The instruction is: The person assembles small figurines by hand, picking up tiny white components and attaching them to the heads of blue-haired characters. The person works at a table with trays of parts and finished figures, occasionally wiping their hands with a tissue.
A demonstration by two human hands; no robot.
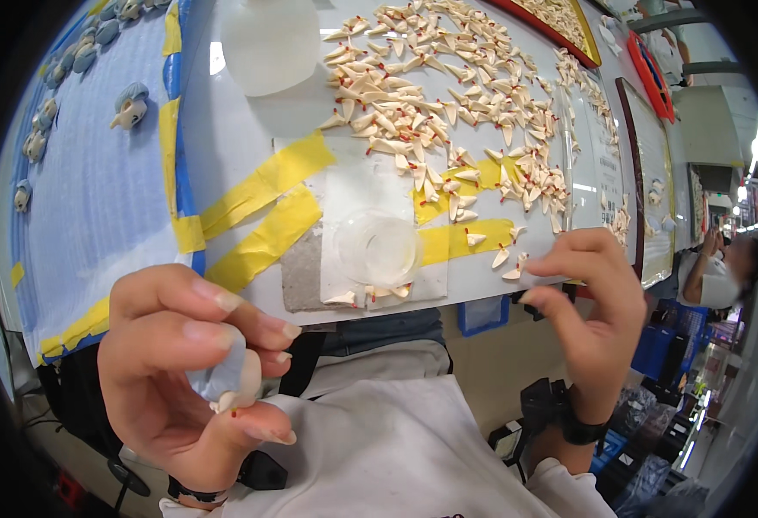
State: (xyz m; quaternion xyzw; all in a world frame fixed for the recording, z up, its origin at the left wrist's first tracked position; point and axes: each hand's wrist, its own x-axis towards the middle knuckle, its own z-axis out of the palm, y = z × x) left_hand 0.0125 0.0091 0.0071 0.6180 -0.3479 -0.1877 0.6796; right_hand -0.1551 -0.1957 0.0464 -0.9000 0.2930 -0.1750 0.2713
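My left hand [189,371] is closed around a small doll head [234,371] with pale blue hair and a cream face side; the fingers cover part of it. At the table's near edge, my right hand [590,302] is open, thumb and index finger apart. Its index fingertip is close to a small cream pointed piece [515,269] with a red tip; whether they touch I cannot tell. A heap of similar pieces [448,86] spreads over the white table. Between my hands a clear round dish [379,250] stands on a white sheet, a few pieces in front of it.
Yellow tape strips [266,186] cross the table. To the left, several blue-haired heads, one of them a single head [130,105], rest on a pale blue padded sheet [94,216]. A translucent white container [268,43] stands at the back. A red-rimmed tray [569,26] lies far right.
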